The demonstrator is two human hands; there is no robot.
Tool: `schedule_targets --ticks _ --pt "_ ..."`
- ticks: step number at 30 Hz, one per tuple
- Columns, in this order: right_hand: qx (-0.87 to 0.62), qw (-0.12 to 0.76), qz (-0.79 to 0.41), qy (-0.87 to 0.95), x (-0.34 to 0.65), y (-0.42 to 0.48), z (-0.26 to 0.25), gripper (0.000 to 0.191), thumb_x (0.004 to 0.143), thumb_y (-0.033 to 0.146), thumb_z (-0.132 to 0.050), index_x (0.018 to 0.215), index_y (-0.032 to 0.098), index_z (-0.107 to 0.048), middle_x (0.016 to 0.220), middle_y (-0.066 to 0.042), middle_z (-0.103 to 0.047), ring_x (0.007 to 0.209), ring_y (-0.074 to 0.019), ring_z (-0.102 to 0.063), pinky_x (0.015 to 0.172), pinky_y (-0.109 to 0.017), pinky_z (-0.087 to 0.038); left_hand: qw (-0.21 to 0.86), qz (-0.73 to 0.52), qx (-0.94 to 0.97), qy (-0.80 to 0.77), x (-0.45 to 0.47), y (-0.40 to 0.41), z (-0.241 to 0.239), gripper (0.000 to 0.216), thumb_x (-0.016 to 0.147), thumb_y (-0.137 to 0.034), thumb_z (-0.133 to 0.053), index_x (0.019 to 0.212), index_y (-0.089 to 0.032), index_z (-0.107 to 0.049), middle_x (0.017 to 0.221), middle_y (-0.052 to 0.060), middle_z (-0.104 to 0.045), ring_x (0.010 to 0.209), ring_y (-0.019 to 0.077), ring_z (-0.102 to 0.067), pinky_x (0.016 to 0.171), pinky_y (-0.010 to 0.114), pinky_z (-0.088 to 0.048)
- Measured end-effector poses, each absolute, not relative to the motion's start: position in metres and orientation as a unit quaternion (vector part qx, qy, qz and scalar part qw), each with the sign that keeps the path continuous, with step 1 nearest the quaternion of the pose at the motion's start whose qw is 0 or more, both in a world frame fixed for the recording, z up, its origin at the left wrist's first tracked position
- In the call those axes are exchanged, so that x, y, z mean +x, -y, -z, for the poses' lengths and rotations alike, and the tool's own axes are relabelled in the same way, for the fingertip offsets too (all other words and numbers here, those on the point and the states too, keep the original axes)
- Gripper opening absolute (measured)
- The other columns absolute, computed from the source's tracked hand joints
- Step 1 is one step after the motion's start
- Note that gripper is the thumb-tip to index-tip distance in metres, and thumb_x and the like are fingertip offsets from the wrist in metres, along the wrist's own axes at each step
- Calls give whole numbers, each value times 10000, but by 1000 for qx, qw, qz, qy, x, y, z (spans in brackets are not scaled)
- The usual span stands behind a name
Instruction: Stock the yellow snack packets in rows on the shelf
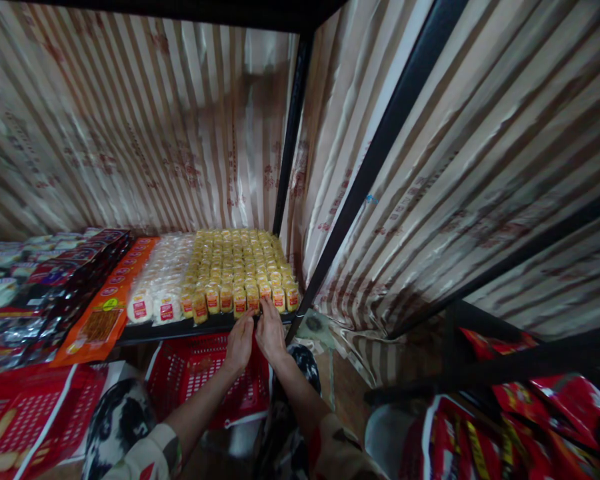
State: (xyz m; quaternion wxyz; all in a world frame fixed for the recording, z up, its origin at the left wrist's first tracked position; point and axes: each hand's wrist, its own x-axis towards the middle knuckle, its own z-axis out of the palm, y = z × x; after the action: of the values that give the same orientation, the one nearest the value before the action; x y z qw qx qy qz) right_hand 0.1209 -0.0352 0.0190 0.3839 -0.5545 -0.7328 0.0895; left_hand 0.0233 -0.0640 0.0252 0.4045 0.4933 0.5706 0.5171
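My left hand (240,341) and my right hand (271,328) reach forward side by side to the shelf's front edge. Their fingers are stretched out, and the fingertips touch the front row of small yellow wrapped snack packs (237,263) with red labels. These packs stand in tight rows at the right end of the shelf; no pack is seen lifted in either hand. White wrapped packs (166,308) with red labels adjoin them on the left. Beside those lies a long orange snack bag (103,320), slightly over the shelf edge.
A red plastic basket (200,393) sits under the shelf below my hands. Another red basket (45,427) holding several pale items is at lower left. Dark glossy packets (75,287) cover the left shelf. A black metal post (370,167) rises at right, with red packages (555,400) beyond.
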Motion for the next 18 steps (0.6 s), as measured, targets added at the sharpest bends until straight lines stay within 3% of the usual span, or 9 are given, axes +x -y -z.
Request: schedule_targets --ticks 9,18 --pt "-567 380 -28 730 134 48 -20 553 752 50 -339 1296 77 -436 1396 -126 -381 1319 -186 -284 1074 -406 -292 408 -514 493 -572 24 66 -27 428 843 -439 -412 1101 -154 -602 1269 103 -542 1206 195 -464 1060 362 -303" --pt "-598 332 -20 729 142 43 -13 542 755 40 -340 1287 5 -438 1369 -156 -414 1314 -189 -302 1075 -342 -286 412 -524 484 -566 26 66 -15 420 855 -432 -398 1099 -160 -605 1274 106 -538 1194 208 -476 1032 395 -347"
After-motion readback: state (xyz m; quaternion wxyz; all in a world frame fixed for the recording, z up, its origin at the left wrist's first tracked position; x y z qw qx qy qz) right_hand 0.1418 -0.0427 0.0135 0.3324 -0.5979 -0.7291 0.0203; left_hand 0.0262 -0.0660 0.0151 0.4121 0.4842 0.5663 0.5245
